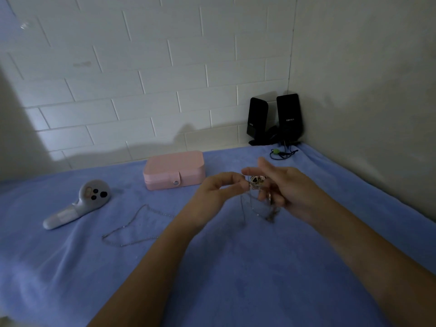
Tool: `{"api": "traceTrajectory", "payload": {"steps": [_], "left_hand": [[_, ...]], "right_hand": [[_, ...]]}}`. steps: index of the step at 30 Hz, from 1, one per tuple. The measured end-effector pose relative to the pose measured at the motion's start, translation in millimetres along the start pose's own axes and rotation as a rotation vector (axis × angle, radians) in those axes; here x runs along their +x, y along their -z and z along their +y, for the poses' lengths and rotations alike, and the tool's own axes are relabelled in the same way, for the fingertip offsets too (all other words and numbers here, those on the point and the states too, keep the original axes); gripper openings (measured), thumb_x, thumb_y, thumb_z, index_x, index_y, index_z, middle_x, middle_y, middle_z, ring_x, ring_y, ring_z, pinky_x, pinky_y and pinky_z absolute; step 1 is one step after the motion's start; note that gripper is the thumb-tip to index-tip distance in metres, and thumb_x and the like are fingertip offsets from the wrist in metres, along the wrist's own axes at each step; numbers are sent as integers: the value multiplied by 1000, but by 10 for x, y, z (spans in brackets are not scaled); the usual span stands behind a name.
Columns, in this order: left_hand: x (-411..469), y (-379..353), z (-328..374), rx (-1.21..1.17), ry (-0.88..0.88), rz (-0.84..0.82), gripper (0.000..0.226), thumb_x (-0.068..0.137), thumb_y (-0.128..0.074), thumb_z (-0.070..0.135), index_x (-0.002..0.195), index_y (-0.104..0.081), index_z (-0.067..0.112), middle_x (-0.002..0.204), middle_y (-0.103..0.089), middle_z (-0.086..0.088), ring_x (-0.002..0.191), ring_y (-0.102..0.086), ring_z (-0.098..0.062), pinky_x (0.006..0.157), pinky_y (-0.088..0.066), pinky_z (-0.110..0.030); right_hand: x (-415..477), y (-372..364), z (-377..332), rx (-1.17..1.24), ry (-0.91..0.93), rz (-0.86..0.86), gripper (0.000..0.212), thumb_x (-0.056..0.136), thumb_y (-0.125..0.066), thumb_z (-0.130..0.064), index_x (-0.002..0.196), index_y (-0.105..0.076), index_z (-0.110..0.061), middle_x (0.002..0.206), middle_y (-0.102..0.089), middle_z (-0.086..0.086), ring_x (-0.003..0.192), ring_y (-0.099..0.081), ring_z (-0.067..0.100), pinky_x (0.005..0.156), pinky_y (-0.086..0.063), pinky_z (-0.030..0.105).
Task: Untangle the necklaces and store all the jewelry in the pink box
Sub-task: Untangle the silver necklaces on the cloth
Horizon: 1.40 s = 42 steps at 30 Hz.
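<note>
1. Several thin silvery chains, knotted into one glinting tangle [257, 181], are hanging in the air between both hands. They are hovering above the blue fleece-covered surface [236, 267], to the right of the box, with loose strands trailing down towards the cloth.
2. The left hand [219, 192] is pinching the tangle's left side, thumb and forefinger pressing together on it. The right hand [290, 194] is pinching the other side, its lower fingers [266, 197] curling around the hanging strands.
3. One long silver chain necklace [132, 227] is lying in an open loop on the cloth, left of the left forearm and well apart from the tangle.
4. Pulling the hands apart is likely risking a tighter knot or a snapped link. A small piece slipping free could be dropping into the fleece, and the dim light would be making it hard to find.
5. The pale pink rectangular jewellery box [173, 169] is sitting closed behind the left hand, its snap tab fastened and its contents hidden. It is needing to be opened before anything goes in.
6. A grey handheld device [77, 204] is lying further left. Two black speakers [274, 119] are standing in the far corner.
</note>
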<state>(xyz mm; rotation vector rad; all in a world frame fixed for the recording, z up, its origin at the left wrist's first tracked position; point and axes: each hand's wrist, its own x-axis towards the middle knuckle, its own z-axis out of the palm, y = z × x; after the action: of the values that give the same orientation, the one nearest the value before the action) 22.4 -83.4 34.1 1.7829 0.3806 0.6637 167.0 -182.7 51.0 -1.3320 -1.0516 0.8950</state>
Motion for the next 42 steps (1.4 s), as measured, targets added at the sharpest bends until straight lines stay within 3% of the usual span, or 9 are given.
{"api": "traceTrajectory", "payload": {"steps": [4, 8, 13, 19, 24, 28, 32, 37, 42], "left_hand": [[1, 26, 44, -305, 107, -48, 20, 82, -53, 25, 69, -66, 18, 86, -64, -4, 92, -59, -17, 91, -42, -30], [15, 53, 45, -496, 181, -40, 19, 82, -53, 15, 65, -61, 11, 65, -60, -2, 69, -62, -15, 81, -50, -30], [21, 70, 7, -358, 222, -48, 24, 90, -49, 5, 69, -58, 10, 68, -58, -2, 68, -57, -15, 75, -51, -25], [16, 69, -31, -215, 209, -13, 10, 88, -58, 4, 86, -66, 8, 80, -62, -7, 74, -57, -14, 72, -49, -21], [7, 77, -2, -139, 217, 6, 14, 88, -58, 5, 84, -70, 12, 61, -50, 4, 52, -38, -6, 51, -37, -16], [9, 113, 6, 65, 178, 112, 4, 84, -68, 14, 88, -70, 15, 54, -40, 8, 44, -29, -3, 44, -26, -13], [0, 141, -1, 189, 99, 148, 7, 80, -73, 14, 85, -69, 18, 44, -29, 12, 41, -25, -4, 46, -29, -12], [5, 168, -47, 349, 77, 164, 11, 80, -73, 11, 82, -68, 21, 44, -28, 13, 39, -28, -3, 48, -31, -9], [26, 185, -77, 398, 59, 243, 8, 81, -73, 17, 76, -68, 20, 38, -32, 12, 36, -29, -4, 44, -26, -11]], "right_hand": [[60, 157, 54, 136, -155, -97, 49, 74, -58, -44, 106, -70, -10, 57, -59, 3, 34, -29, 3, 36, -25, 13], [82, 171, 114, -122, -124, 70, 18, 83, -69, -19, 95, -73, -6, 72, -71, 6, 50, -55, 6, 48, -46, 14], [87, 90, 122, -349, 152, 154, 24, 81, -68, -35, 86, -75, -13, 79, -73, 1, 75, -66, 9, 74, -53, 18], [47, -22, 113, -338, 207, -13, 11, 75, -76, -16, 84, -75, -10, 74, -72, 4, 71, -67, 12, 72, -53, 21], [62, -6, 135, -306, 183, -13, 4, 77, -75, -11, 81, -74, -11, 63, -68, -10, 63, -62, -1, 63, -47, 9], [76, 64, 131, -338, 161, 56, 7, 83, -70, -15, 83, -74, -9, 73, -72, 5, 68, -64, 6, 69, -52, 15], [72, 123, 58, -23, 60, 90, 18, 93, -56, -13, 85, -67, -1, 84, -71, 11, 77, -66, 14, 72, -55, 21], [96, 192, 13, 502, -12, 127, 26, 98, -45, -15, 75, -56, -8, 63, -61, 2, 61, -62, 13, 60, -55, 22], [153, 428, 2, 656, -15, 216, 23, 99, -41, -20, 81, -53, -12, 49, -48, -7, 31, -30, 3, 32, -25, 12]]}}
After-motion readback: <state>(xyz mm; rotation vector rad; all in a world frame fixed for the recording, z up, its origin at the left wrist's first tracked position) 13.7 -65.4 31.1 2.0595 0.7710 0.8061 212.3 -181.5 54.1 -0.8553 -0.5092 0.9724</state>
